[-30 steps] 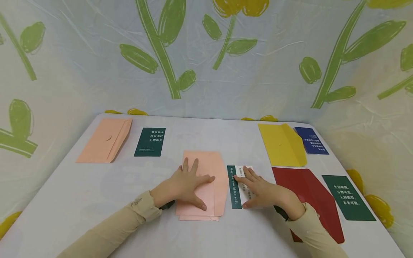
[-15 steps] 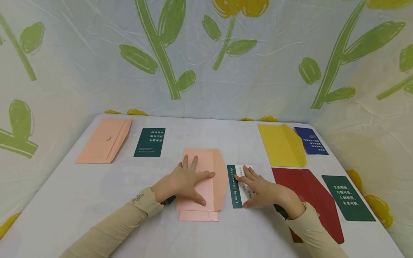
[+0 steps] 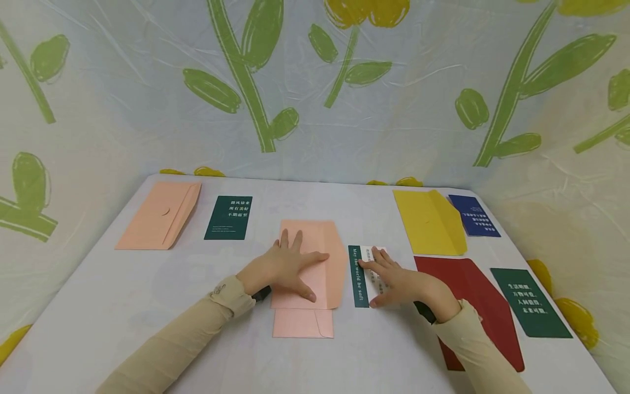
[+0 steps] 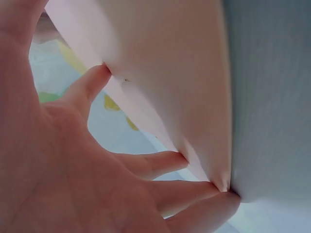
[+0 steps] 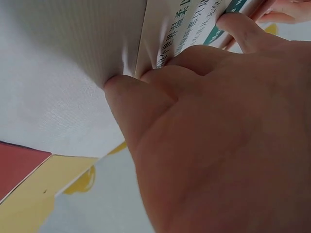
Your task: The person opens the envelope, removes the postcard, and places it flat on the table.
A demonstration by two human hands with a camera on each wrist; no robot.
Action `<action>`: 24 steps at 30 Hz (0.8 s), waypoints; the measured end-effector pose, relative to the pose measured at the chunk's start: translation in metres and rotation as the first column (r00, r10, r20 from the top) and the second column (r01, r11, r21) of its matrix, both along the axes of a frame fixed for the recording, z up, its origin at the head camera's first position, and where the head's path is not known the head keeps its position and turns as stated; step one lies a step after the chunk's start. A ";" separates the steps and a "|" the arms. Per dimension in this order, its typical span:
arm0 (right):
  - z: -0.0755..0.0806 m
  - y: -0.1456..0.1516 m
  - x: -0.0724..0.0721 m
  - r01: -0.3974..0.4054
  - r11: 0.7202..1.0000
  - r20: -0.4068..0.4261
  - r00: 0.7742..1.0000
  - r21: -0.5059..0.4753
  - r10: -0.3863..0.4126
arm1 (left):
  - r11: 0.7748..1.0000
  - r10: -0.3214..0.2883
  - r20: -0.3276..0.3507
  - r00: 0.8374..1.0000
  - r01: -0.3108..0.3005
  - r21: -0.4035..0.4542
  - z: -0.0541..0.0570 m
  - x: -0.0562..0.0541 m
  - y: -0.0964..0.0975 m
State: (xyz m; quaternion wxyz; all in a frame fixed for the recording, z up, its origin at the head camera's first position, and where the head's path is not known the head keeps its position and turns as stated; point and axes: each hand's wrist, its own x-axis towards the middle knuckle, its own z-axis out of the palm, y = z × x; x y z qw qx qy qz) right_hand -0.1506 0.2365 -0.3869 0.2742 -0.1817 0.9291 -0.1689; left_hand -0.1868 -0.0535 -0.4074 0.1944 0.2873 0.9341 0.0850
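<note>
My left hand (image 3: pixel 289 268) lies spread over a pink envelope (image 3: pixel 315 235) with its flap unfolded to the right. In the left wrist view its fingertips press on the envelope's face and edge. Below it, the end of a second pink envelope (image 3: pixel 302 324) sticks out from underneath. Just right of the flap is a green-and-white card (image 3: pixel 358 279) printed "May the world be soft". My right hand (image 3: pixel 398 278) rests on that card with fingers spread, covering much of its white part. In the right wrist view the fingertips touch the card (image 5: pixel 194 24) and the table.
A pink envelope (image 3: pixel 157 216) and a dark green card (image 3: pixel 228 218) lie at the back left. To the right are a yellow envelope (image 3: pixel 425 221), a blue card (image 3: pixel 474 216), a red envelope (image 3: pixel 482 306) and another green card (image 3: pixel 531 302). A flower-patterned sheet (image 3: pixel 413 126) rises behind the white table (image 3: pixel 221 350).
The left hand has slid the upper pink envelope away from the person, baring more of the one beneath. The right hand has moved the green-and-white card slightly the same way.
</note>
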 end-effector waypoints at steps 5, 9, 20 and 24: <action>-0.001 -0.001 -0.010 0.015 1.000 0.020 1.000 0.001 -0.015 | 1.000 0.010 0.018 1.000 -0.010 0.003 0.003 -0.011 0.002; -0.001 -0.001 -0.016 0.026 1.000 0.030 0.999 0.003 -0.026 | 1.000 0.014 0.043 0.999 -0.014 0.005 0.006 -0.018 0.003; 0.001 0.000 -0.030 0.024 0.999 0.034 0.999 -0.021 -0.024 | 1.000 0.011 -0.070 0.997 -0.009 0.029 0.004 -0.031 0.001; 0.000 0.000 -0.036 0.028 0.999 0.039 0.999 -0.023 -0.027 | 1.000 -0.030 -0.189 0.981 0.031 0.003 0.003 -0.026 0.001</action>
